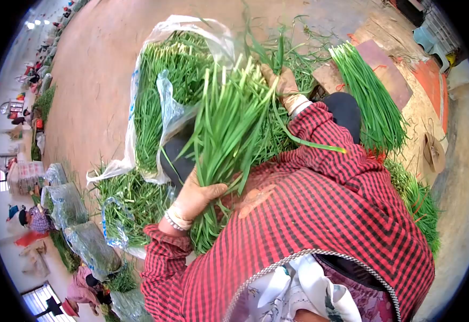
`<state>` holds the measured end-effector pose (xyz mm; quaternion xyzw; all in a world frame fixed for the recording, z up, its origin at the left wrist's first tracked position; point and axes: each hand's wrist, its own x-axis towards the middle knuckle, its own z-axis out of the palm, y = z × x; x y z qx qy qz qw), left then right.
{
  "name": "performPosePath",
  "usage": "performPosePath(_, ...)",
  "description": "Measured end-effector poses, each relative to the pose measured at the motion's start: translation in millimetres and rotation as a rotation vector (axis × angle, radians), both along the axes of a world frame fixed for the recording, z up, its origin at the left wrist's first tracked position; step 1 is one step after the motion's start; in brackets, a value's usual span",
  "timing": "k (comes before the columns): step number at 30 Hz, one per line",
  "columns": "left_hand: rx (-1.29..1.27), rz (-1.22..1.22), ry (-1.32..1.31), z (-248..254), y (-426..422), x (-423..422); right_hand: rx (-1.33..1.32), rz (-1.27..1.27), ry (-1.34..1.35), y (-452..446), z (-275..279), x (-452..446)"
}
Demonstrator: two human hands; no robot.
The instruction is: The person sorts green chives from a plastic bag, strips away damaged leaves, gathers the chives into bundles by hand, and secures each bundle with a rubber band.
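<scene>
So the main thing here is a fat bunch of green stalks (229,123), held up in front of the person's chest, pale ends up, leaves drooping toward the lap. The left hand (197,194) has it clutched low down, thumb across the leaves, wrist bent up with a beaded bracelet (176,219) on it. The right hand (281,85) is up just beside the pale ends, arm reaching forward, fingers closed around a few loose strands (280,49).

Right behind the bunch, toward the left, there's a plastic bag (133,118) with its mouth spread wide, packed with more stalks, pale ends at its far edge. A messy heap of greens (130,201) sits just nearer, partly on plastic.

Over on the right, a neat bundle (371,99) lies across a maroon board (393,75), leaf tips running past the board's near edge. Another bundle (417,204) with red ties is closer in.

Bare brown floor (92,80) stretches out beyond the bag's far and left edges, so plenty of room there. Way off left, plastic-wrapped packs (92,247) of greens line up.
</scene>
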<state>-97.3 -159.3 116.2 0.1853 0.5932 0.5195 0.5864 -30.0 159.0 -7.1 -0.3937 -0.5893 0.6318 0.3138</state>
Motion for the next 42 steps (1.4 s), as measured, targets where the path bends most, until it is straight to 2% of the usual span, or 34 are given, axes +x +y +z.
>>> performPosePath(1, 0.016, -0.007, -0.071, -5, -5, 7, -0.044, 0.003, -0.004, 10, -52, -3)
performPosePath(2, -0.016, 0.010, -0.084, -14, -12, 13, -0.088, 0.006, -0.009, 5, -58, -5)
performPosePath(3, -0.045, 0.028, -0.096, -22, -19, 17, -0.067, 0.036, -0.272, 2, -63, 4)
performPosePath(4, -0.134, 0.042, -0.100, -26, -24, 20, -0.028, 0.048, -0.310, -1, -68, 13)
performPosePath(7, -0.108, 0.122, -0.207, -31, -30, 31, 0.066, 0.048, -0.392, -4, -25, 16)
performPosePath(8, -0.100, 0.129, -0.209, -30, -34, 32, -0.056, -0.044, -0.388, -7, 9, 18)
performPosePath(9, -0.098, 0.132, -0.207, -25, -37, 32, 0.137, -0.054, -0.283, 29, -29, 17)
performPosePath(10, -0.076, 0.123, -0.170, -17, -41, 32, 0.087, -0.120, -0.299, 45, -25, 23)
performPosePath(11, -0.058, 0.116, -0.137, -11, -48, 33, 0.168, -0.184, -0.342, 60, -11, 28)
performPosePath(13, -0.094, 0.129, -0.118, -15, -73, 28, 0.138, -0.426, -0.373, 124, -22, 46)
performPosePath(14, -0.151, 0.157, -0.162, -13, -84, 26, -0.078, -0.261, -0.278, 124, 22, 69)
performPosePath(15, -0.205, 0.187, -0.204, -13, -90, 25, -0.099, -0.268, -0.038, 136, 27, 80)
performPosePath(17, -0.169, 0.212, -0.142, -22, -94, 24, 0.010, -0.043, -0.317, 125, 63, 89)
performPosePath(19, -0.183, 0.171, -0.341, -39, -99, 14, 0.563, 0.542, -0.667, 102, 56, 93)
performPosePath(20, -0.084, 0.233, -0.383, -40, -88, 21, 0.740, 0.791, -0.943, 84, 73, 84)
performPosePath(21, -0.081, 0.228, -0.381, -43, -84, 20, 0.865, 0.766, -0.793, 68, 75, 83)
performPosePath(22, -0.083, 0.226, -0.340, -46, -81, 19, 0.705, 0.721, -0.742, 42, 98, 74)
performPosePath(23, -0.087, 0.224, -0.299, -50, -80, 18, 0.535, 0.695, -0.509, 20, 107, 68)
performPosePath(24, -0.130, 0.254, -0.259, -61, -83, 18, 0.486, 0.715, -0.346, -2, 114, 63)
performPosePath(25, -0.138, 0.248, -0.255, -56, -80, 20, 0.586, 0.820, -0.334, -19, 121, 58)
performPosePath(26, -0.141, 0.235, -0.254, -49, -75, 22, 0.725, 0.868, -0.406, -38, 132, 53)
performPosePath(29, -0.112, 0.226, -0.195, -47, -72, 28, 0.960, 0.807, -0.479, -64, 111, 31)
performPosePath(30, -0.095, 0.250, -0.163, -41, -69, 33, 0.962, 0.806, -0.480, -63, 113, 26)
performPosePath(32, -0.119, 0.267, -0.123, -34, -70, 37, 0.803, 1.031, -0.710, -58, 118, 16)
performPosePath(33, -0.119, 0.274, -0.126, -36, -72, 37, 0.804, 1.038, -0.710, -56, 106, 15)
performPosePath(35, -0.093, 0.205, -0.080, -41, -75, 37, 0.786, 1.062, -0.464, -58, 75, 17)
performPosePath(37, -0.107, 0.163, -0.094, -41, -75, 37, 0.774, 1.031, -0.437, -63, 63, 23)
performPosePath(39, -0.057, 0.116, -0.112, -48, -75, 37, 0.808, 0.985, -0.648, -68, 70, 27)
performPosePath(42, -0.071, 0.156, -0.177, -49, -72, 37, 0.923, 0.909, -0.709, -61, 64, 27)
